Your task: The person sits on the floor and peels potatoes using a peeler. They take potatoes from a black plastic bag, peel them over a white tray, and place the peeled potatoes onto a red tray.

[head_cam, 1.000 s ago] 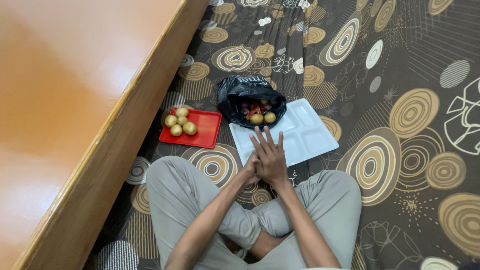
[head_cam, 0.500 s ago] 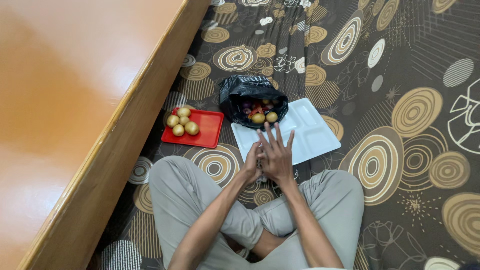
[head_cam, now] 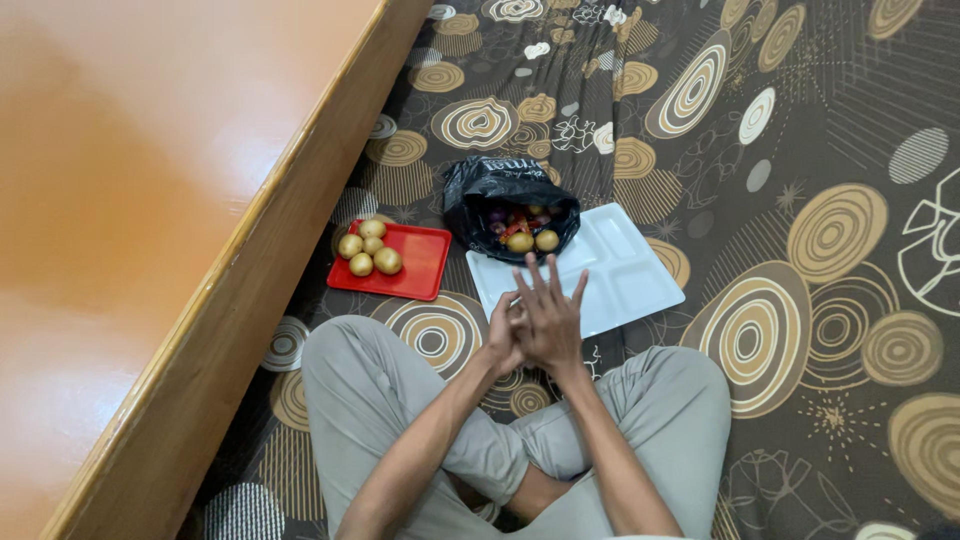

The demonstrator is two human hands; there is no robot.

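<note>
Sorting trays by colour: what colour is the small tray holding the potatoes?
Red; the small flat rectangular tray shows clearly in the head view.

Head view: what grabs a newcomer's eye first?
The two hands pressed together at centre, the right hand laid over the left hand, above the near edge of a white compartment tray. Behind that tray, an open black bag shows mixed vegetables. To its left, a red tray holds five potatoes, beside the orange wooden surface.
</note>
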